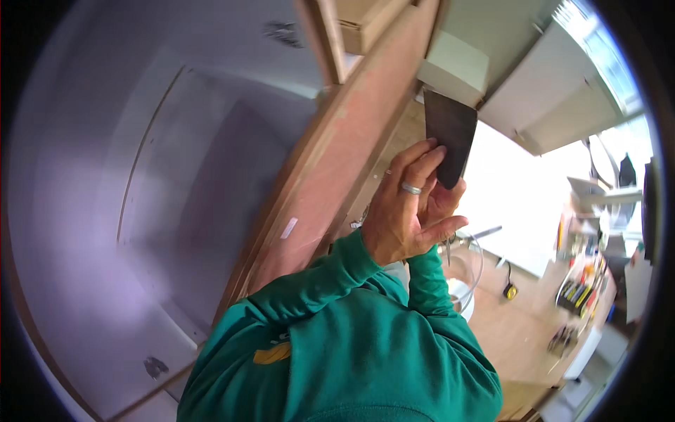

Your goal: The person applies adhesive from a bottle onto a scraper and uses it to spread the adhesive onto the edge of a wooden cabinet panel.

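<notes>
A dark, flat plate, roughly four-sided with a rounded lower corner, is held up in front of me at a tilt. My left hand wears a ring; its fingertips lie against the plate's left edge, while the thumb stands apart. My right hand is mostly hidden behind the left one. What shows of it is at the plate's lower end, where its fingers appear closed on the plate. Whether the plate has a handle cannot be seen.
To my left is a lilac-walled recess edged by a pinkish board. A bright white panel lies to the right. Beyond it are a tape measure and assorted tools. A white bucket stands beside my right sleeve.
</notes>
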Action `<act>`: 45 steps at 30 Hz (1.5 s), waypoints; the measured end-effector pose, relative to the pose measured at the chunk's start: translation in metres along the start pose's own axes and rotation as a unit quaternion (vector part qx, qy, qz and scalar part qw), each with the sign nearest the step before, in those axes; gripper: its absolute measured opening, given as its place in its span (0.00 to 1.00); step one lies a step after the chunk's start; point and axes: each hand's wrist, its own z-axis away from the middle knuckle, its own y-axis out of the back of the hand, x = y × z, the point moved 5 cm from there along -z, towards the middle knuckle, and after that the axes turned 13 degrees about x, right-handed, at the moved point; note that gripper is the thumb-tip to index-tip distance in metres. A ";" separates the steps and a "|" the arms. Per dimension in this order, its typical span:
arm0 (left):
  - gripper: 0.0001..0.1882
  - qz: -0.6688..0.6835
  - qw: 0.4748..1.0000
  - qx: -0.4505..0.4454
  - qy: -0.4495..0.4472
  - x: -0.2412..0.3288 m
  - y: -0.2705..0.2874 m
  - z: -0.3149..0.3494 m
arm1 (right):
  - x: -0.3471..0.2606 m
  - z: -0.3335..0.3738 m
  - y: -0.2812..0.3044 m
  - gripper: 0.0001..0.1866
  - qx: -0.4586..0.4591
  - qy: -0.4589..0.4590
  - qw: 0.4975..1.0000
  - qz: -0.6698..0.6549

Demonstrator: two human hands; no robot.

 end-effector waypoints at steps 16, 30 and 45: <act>0.12 -0.281 0.954 0.096 0.041 -0.065 0.193 -0.047 | -0.086 0.081 -0.077 0.21 -0.283 0.044 0.950 -0.127; 0.12 -0.296 0.955 0.019 -0.014 -0.112 0.144 -0.053 | 0.032 0.050 0.044 0.14 -0.181 -0.120 0.968 0.125; 0.12 -0.346 0.937 0.041 -0.019 -0.099 0.134 -0.056 | 0.040 0.037 0.001 0.14 -0.238 -0.124 0.961 0.067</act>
